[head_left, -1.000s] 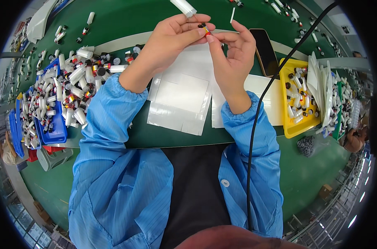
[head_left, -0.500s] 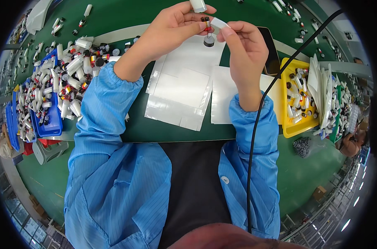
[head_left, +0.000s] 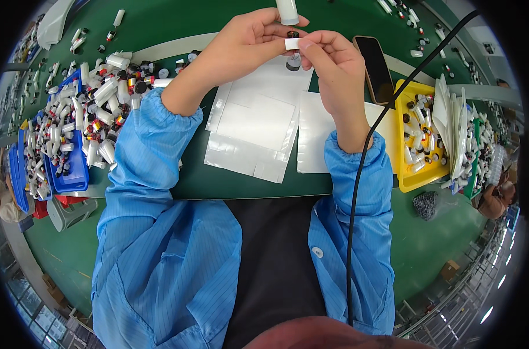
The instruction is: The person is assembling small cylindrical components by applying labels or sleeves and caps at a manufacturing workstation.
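Note:
My left hand [head_left: 241, 46] is closed on a small assembly, pinched between thumb and fingers. A white cylindrical tube [head_left: 287, 13] sticks up at its upper end, and a dark round cap with a grey face [head_left: 293, 63] hangs below on thin wires. My right hand [head_left: 338, 70] pinches a small white strip [head_left: 291, 43], which lies across the assembly's middle and covers most of it. Whether the strip sticks to it I cannot tell. Under both hands, silvery-white sheets [head_left: 253, 128] lie on the green table.
Heaped white tubes with dark caps [head_left: 104, 90] and a blue tray [head_left: 72, 181] stand at the left. On the right are a phone [head_left: 376, 72], a yellow tray [head_left: 405, 185] of similar parts and a stack of white sheets [head_left: 449, 110]. A black cable [head_left: 357, 192] crosses before my right forearm.
My right hand has moved left, bringing the white strip from beside the assembly to across it. The tube and cap in my left hand have shifted slightly down.

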`<act>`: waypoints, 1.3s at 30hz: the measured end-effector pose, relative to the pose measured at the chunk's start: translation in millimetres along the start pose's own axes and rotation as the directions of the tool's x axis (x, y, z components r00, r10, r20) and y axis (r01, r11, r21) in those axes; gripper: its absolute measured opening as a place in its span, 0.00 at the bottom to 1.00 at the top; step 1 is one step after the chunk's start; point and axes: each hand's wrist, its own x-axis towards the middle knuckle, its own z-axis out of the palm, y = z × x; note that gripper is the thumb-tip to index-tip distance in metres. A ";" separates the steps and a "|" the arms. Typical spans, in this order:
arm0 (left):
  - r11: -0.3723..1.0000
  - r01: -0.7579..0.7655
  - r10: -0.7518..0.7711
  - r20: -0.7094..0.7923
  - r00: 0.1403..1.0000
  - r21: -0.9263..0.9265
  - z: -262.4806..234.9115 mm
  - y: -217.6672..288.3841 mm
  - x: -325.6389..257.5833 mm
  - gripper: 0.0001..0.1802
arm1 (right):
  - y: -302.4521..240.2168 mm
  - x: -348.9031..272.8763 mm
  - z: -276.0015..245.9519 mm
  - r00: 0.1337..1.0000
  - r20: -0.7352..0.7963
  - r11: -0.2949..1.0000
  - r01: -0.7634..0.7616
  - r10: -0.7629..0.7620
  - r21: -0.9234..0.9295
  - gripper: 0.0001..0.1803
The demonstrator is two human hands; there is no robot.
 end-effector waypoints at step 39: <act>0.240 0.340 -0.258 -0.278 0.925 0.909 -202.3 -13.5 63.7 0.31 | 6.0 -71.3 41.2 0.888 0.457 0.294 0.425 0.046 -0.856 0.16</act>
